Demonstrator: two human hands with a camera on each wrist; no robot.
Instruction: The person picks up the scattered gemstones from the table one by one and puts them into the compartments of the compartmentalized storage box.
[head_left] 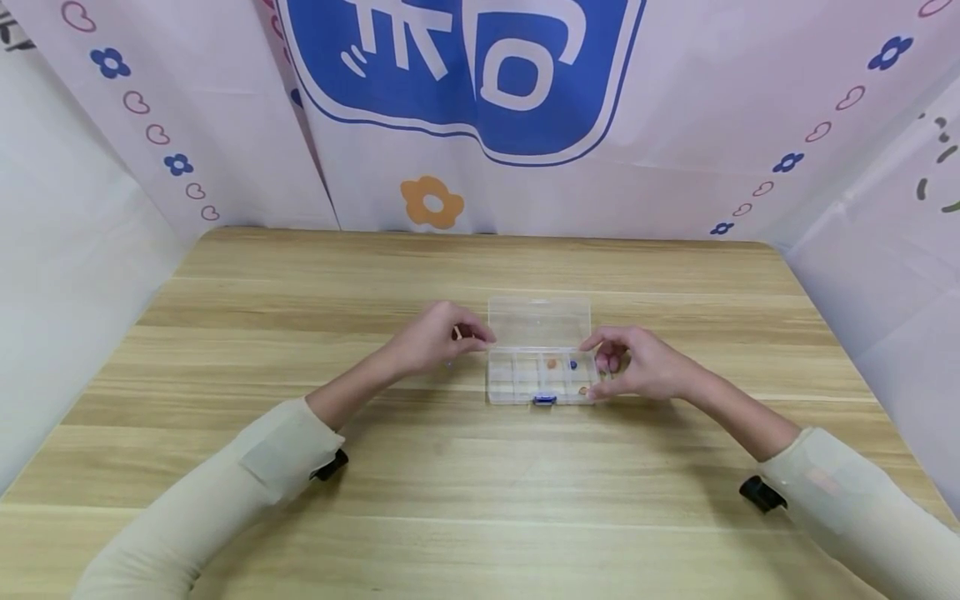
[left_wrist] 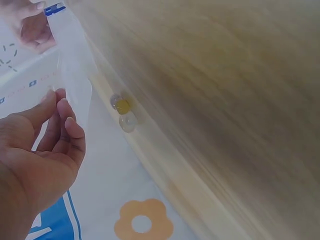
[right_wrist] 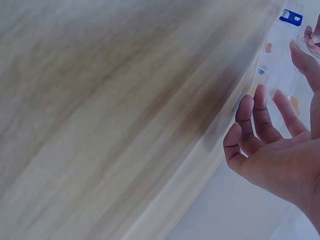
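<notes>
A clear plastic compartment box (head_left: 528,402) lies on the table with its lid (head_left: 540,323) raised at the back and its blue latch (head_left: 544,400) facing front. Inside, toward the right, sit an orange bead (head_left: 552,364), a blue bead (head_left: 573,365) and another orange bead (head_left: 582,390). My left hand (head_left: 442,337) pinches with thumb and forefinger at the box's back left corner, by the lid's hinge. Spanning the right end, my right hand (head_left: 645,362) grips the box, thumb at the front and forefinger at the back. Its other fingers (right_wrist: 245,115) curl beside the wall.
On the table left of the box lie a yellow bead (left_wrist: 123,106) and a clear bead (left_wrist: 127,122), mostly hidden under the left hand in the head view. A printed cloth (head_left: 375,183) hangs behind the wooden table (head_left: 480,500).
</notes>
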